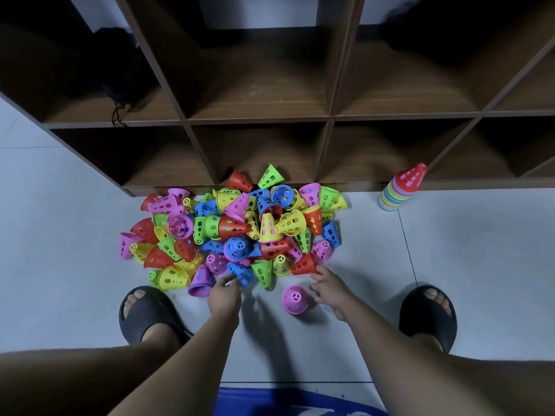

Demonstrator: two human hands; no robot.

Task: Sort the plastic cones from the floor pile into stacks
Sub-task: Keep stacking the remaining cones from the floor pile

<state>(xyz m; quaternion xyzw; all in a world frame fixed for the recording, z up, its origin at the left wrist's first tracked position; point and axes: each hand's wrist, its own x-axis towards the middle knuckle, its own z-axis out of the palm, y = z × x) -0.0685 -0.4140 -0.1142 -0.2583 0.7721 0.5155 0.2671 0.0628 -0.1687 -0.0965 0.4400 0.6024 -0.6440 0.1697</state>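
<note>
Our left hand point(223, 295) reached with loosely curled fingers to a blue cone point(241, 273) at the pile's near edge, though we could not tell whether it gripped it. Our right hand point(329, 288) was spread and held nothing, one fingertip at the rim of a red cone point(304, 264). Between the hands a lone purple cone point(295, 299) stood upright on the floor point(450, 250); beyond, the pile of cones point(234, 223) lay against the foot of the wooden shelf point(258, 115), and well to its right stood a mixed-colour stack point(393, 196).
</note>
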